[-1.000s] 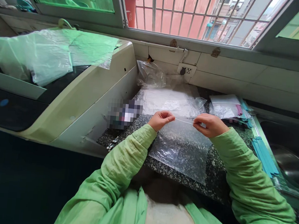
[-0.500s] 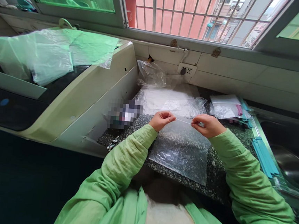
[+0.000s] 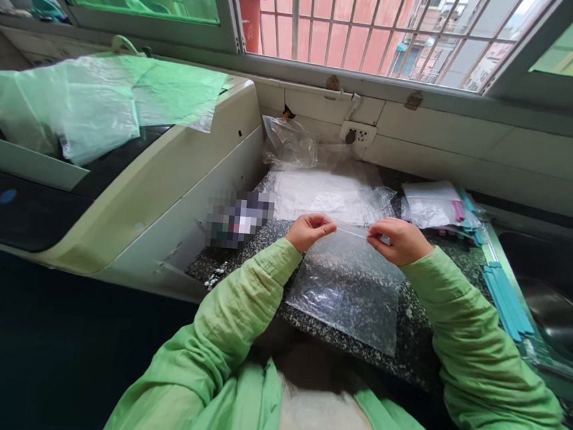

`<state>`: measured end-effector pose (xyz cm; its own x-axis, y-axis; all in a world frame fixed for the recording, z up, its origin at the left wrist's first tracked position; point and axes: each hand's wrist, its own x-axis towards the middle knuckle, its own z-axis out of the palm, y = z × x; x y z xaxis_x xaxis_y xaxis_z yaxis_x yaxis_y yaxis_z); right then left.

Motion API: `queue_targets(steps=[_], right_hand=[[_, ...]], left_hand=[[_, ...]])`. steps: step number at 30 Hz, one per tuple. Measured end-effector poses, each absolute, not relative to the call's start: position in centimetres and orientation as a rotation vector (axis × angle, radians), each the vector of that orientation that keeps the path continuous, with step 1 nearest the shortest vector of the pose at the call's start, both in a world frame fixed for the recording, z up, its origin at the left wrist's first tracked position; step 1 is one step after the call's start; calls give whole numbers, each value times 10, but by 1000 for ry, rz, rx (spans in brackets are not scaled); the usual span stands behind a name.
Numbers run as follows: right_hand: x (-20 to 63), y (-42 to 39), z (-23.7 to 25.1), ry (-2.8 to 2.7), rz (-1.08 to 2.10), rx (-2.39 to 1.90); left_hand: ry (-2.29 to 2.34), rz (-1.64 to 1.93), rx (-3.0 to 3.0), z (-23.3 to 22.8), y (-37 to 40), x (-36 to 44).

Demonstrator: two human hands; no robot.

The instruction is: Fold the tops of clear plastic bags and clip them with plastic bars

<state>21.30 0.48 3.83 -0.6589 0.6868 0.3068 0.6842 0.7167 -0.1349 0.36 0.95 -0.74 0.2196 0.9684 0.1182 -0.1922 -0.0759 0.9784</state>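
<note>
While both forearms angle inward, the left hand (image 3: 309, 230) and right hand (image 3: 398, 241) pinch the clear bag's (image 3: 347, 290) top edge.

Clear, glossy plastic film for the bag (image 3: 347, 294), thin and crinkled, catching pale glints. Speckled black-and-grey stone for the worktop (image 3: 412, 350), polished smooth. Soft matt cloth, light green and creased, on the sleeves (image 3: 243, 305). Smooth cream plastic with a slight sheen on the machine casing (image 3: 169, 184). Milky, translucent film in the sheet (image 3: 96, 101) draped over it. Brushed, dull-shining metal in the sink (image 3: 558, 319). Matt teal plastic in the strips (image 3: 507, 304).
</note>
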Motion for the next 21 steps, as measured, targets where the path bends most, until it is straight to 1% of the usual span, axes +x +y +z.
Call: queue_targets(steps=[10, 16, 21], right_hand=[[214, 8, 35, -2540, -18, -1185], [213, 9, 32, -2525, 112, -1206], [208, 5, 32, -2485, 301, -1268]], left_hand=[[863, 1192, 1224, -5, 9, 4], [862, 1197, 1198, -4, 9, 5], [853, 1187, 1233, -5, 9, 5]])
